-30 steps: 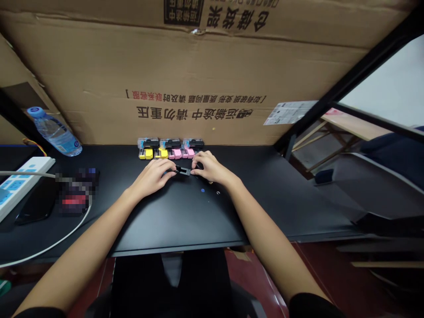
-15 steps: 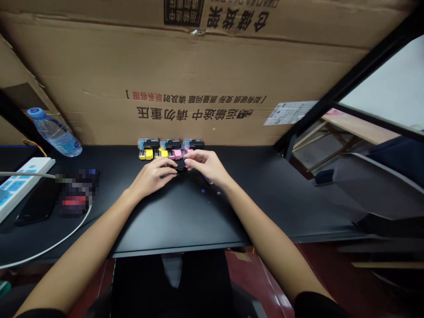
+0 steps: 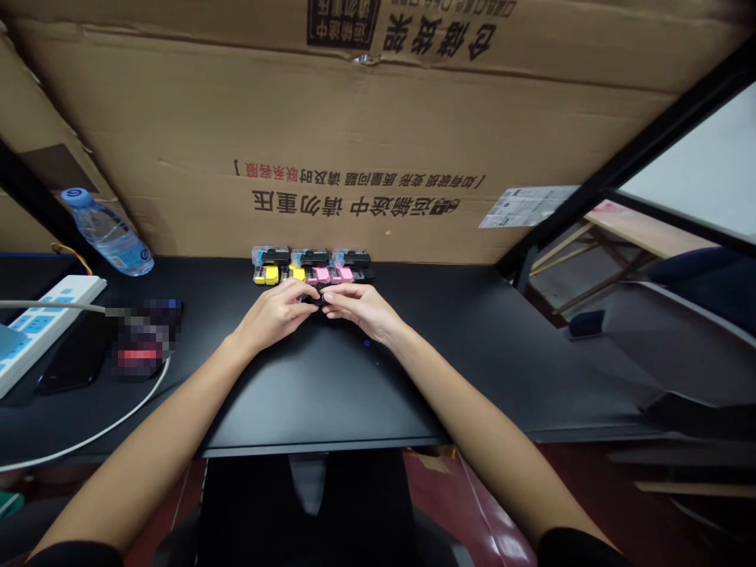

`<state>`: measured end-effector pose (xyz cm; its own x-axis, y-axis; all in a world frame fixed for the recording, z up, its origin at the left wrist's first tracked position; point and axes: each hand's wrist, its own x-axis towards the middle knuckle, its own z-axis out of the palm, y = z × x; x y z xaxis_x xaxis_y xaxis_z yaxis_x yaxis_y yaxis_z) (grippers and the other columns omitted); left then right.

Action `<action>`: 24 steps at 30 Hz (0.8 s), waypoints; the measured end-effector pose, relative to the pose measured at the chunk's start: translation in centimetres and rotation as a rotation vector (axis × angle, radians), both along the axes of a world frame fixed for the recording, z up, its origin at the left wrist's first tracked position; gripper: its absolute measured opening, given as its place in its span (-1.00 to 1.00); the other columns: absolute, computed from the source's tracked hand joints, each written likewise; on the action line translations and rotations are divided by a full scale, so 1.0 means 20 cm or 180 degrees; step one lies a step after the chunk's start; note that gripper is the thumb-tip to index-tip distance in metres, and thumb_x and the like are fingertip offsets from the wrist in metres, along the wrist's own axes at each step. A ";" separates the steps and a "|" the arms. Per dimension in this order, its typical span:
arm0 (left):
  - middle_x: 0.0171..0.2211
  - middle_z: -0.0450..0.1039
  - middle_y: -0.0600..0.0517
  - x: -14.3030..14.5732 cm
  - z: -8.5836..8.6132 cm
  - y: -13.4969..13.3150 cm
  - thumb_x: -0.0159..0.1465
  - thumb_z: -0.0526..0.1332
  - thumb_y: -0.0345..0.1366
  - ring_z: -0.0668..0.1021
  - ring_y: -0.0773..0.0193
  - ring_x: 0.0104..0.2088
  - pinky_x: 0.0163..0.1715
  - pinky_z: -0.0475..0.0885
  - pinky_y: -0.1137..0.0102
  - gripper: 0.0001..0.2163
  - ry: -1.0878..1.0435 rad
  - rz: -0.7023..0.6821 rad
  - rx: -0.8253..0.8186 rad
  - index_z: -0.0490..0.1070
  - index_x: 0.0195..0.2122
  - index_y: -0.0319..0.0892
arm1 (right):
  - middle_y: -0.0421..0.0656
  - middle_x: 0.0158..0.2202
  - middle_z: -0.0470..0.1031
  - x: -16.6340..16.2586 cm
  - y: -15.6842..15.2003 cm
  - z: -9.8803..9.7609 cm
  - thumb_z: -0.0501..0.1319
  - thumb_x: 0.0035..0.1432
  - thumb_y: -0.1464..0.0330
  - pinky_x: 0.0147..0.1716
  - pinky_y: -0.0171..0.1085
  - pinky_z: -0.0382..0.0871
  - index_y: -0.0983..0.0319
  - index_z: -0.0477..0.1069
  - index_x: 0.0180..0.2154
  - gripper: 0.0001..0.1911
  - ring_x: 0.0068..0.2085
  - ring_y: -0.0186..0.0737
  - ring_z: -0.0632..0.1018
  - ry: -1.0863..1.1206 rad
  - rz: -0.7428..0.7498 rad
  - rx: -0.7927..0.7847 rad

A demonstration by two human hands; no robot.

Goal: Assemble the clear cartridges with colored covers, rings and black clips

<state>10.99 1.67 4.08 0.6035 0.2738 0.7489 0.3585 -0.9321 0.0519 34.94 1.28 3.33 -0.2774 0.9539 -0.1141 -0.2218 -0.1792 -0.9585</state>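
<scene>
My left hand (image 3: pixel 277 313) and my right hand (image 3: pixel 360 307) meet fingertip to fingertip over the black desk (image 3: pixel 331 378). Both pinch a small black part (image 3: pixel 320 298) between them; most of it is hidden by my fingers. Just behind my hands, a row of ink cartridges (image 3: pixel 311 267) with yellow and pink bodies and black tops stands against the cardboard. A tiny blue dot (image 3: pixel 367 342) lies on the desk by my right wrist.
A large cardboard sheet (image 3: pixel 354 134) walls off the back of the desk. At the left lie a water bottle (image 3: pixel 109 235), a white power strip (image 3: pixel 41 323), a dark phone (image 3: pixel 71 358) and a white cable (image 3: pixel 100 425). A black frame post (image 3: pixel 620 165) rises at right.
My hands have come together from slightly apart, closing around the black part. My right hand shifted left toward the left one. The view tilted a little.
</scene>
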 end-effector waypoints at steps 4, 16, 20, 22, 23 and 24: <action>-0.02 0.63 -0.10 -0.01 -0.01 0.01 0.51 0.25 -0.43 0.63 0.16 -0.01 -0.05 0.62 0.23 -0.83 0.0082 -0.0020 -0.0113 0.65 -0.15 -0.11 | -0.11 -0.31 0.73 0.00 0.00 0.00 0.72 -0.11 0.17 -0.16 -0.28 0.71 0.22 0.74 -0.18 -0.53 -0.28 -0.24 0.73 0.0113 0.0201 -0.0130; -0.04 0.63 -0.08 -0.01 -0.02 0.02 0.52 0.25 -0.41 0.63 0.14 -0.04 -0.09 0.62 0.23 -0.83 0.0105 0.0134 -0.0089 0.64 -0.17 -0.12 | -0.11 -0.34 0.72 0.00 0.00 -0.01 0.74 -0.19 0.13 -0.11 -0.21 0.73 0.25 0.70 -0.21 -0.46 -0.29 -0.20 0.74 -0.0102 -0.0127 0.0117; -0.05 0.63 -0.10 -0.03 -0.02 0.03 0.51 0.25 -0.43 0.64 0.13 -0.03 -0.08 0.62 0.20 -0.83 0.0006 0.0130 -0.0110 0.64 -0.18 -0.13 | -0.14 -0.38 0.70 0.02 0.02 0.01 0.73 -0.21 0.10 -0.12 -0.20 0.73 0.25 0.70 -0.28 -0.48 -0.31 -0.21 0.73 -0.0165 -0.0281 0.0265; -0.04 0.63 -0.10 -0.03 -0.01 0.03 0.50 0.25 -0.43 0.64 0.14 -0.03 -0.07 0.62 0.19 -0.83 0.0003 0.0118 -0.0153 0.64 -0.18 -0.12 | -0.14 -0.36 0.71 0.02 0.01 0.02 0.73 -0.21 0.11 -0.11 -0.19 0.73 0.24 0.71 -0.25 -0.48 -0.30 -0.20 0.73 -0.0093 -0.0284 0.0291; -0.04 0.63 -0.10 -0.03 -0.01 0.03 0.50 0.25 -0.43 0.64 0.14 -0.03 -0.07 0.62 0.19 -0.83 0.0003 0.0117 -0.0168 0.64 -0.18 -0.11 | -0.13 -0.34 0.72 0.01 0.01 0.02 0.73 -0.21 0.12 -0.10 -0.20 0.72 0.24 0.71 -0.24 -0.47 -0.29 -0.21 0.73 -0.0050 -0.0267 0.0282; -0.04 0.63 -0.10 -0.03 -0.01 0.03 0.50 0.25 -0.43 0.64 0.14 -0.03 -0.07 0.62 0.19 -0.82 0.0006 0.0118 -0.0176 0.64 -0.18 -0.11 | -0.13 -0.33 0.72 0.00 0.00 0.03 0.74 -0.22 0.13 -0.10 -0.20 0.72 0.25 0.72 -0.23 -0.47 -0.28 -0.21 0.73 -0.0008 -0.0245 0.0264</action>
<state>10.36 2.22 3.81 0.5936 0.3370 0.7308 0.3929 -0.9139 0.1023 35.02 1.37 3.86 -0.2028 0.9786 -0.0346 -0.2294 -0.0818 -0.9699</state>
